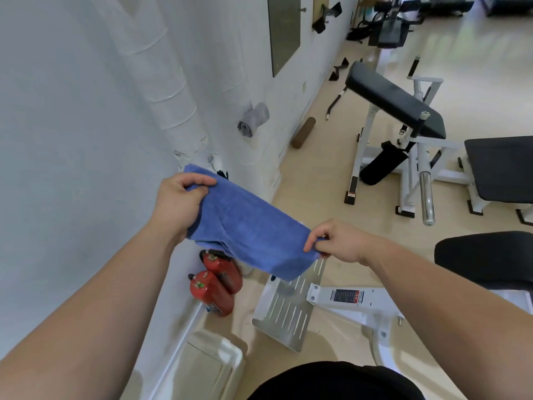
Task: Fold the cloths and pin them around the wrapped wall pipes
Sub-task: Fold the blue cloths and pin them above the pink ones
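While both hands, left hand (pixel 178 202) and right hand (pixel 336 241), pinch it, blue cloth (pixel 248 226) hangs taut

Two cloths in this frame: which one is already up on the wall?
The grey cloth, bunched against the white wall. The blue cloth is stretched between the left hand and right hand.

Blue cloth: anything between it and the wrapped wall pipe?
Nothing visible: the left hand and right hand pinch the cloth by its ends in the air, just short of the pipe. The red extinguishers sit on the floor below, off that path.
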